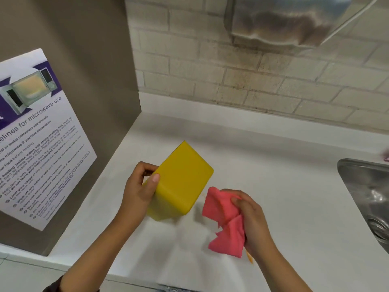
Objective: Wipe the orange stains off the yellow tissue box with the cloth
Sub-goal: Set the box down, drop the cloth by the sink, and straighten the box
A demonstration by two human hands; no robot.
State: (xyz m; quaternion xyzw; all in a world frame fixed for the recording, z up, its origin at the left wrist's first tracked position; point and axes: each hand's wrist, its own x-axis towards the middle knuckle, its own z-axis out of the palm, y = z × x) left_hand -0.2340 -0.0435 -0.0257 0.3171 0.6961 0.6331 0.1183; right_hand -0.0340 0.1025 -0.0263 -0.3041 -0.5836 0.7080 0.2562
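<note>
A yellow tissue box (182, 182) is tilted over the white counter, a plain flat face turned up toward me; I see no orange marks on that face. My left hand (140, 187) grips its left edge, thumb on the upper face. Just right of the box, my right hand (249, 216) is closed on a bunched pink cloth (226, 223), which hangs apart from the box. A small orange smear (250, 257) lies on the counter below the cloth.
A white counter (273, 165) runs to a brick wall at the back. A steel sink (370, 199) is at the right edge. A brown panel with a microwave-use poster (40, 140) stands on the left. A metal dispenser (284, 20) hangs on the wall above.
</note>
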